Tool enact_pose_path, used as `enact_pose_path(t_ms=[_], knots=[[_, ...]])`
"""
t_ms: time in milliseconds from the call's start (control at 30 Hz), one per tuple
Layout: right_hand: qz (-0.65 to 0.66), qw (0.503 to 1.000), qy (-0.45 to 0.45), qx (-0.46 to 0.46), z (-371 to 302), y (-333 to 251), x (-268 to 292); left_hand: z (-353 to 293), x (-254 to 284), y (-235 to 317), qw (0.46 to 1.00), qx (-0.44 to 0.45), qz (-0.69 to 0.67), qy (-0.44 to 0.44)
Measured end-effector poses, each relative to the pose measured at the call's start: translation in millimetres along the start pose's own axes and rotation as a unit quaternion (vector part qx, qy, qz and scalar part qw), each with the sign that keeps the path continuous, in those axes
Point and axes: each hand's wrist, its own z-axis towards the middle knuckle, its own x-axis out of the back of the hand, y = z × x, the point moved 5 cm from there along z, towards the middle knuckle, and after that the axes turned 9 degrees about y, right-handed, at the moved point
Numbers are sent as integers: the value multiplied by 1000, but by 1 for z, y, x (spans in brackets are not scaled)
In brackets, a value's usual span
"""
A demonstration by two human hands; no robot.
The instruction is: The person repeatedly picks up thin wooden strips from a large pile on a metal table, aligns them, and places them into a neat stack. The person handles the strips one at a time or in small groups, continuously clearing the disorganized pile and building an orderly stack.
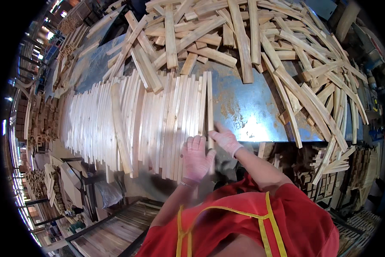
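Observation:
A long row of pale wooden slats lies side by side on the metal table. At the row's right end stands a narrow wooden slat, turned on edge and tight against or just beside its neighbour. My right hand, in a thin whitish glove, holds this slat near its lower part, thumb across it and fingers on its right side. My left hand, gloved likewise, rests flat on the near ends of the last slats, fingers stretched out and thumb pointing toward the end slat. One loose slat lies on top of the row.
A tangled heap of wooden pieces covers the table's far side and right. The shiny metal table top shows right of the row, with sawdust on it. Stacked wood stands below at right; a slatted rack is at lower left.

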Motion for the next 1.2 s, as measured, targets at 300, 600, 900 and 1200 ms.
enact_pose_path(t_ms=[300, 600, 900, 1200], knots=[[-283, 885, 360, 88, 157, -68, 163, 27, -18, 1, 988, -50, 139, -35], [-17, 987, 142, -67, 78, -50, 153, 13, -27, -12, 991, -88, 80, 54], [-84, 978, -191, 8, -111, 7, -6, 43, -31, 7, 998, -3, 52, -26], [-375, 855, 354, -44, -13, 54, 284, 47, -39, 6, 987, -68, 141, -30]])
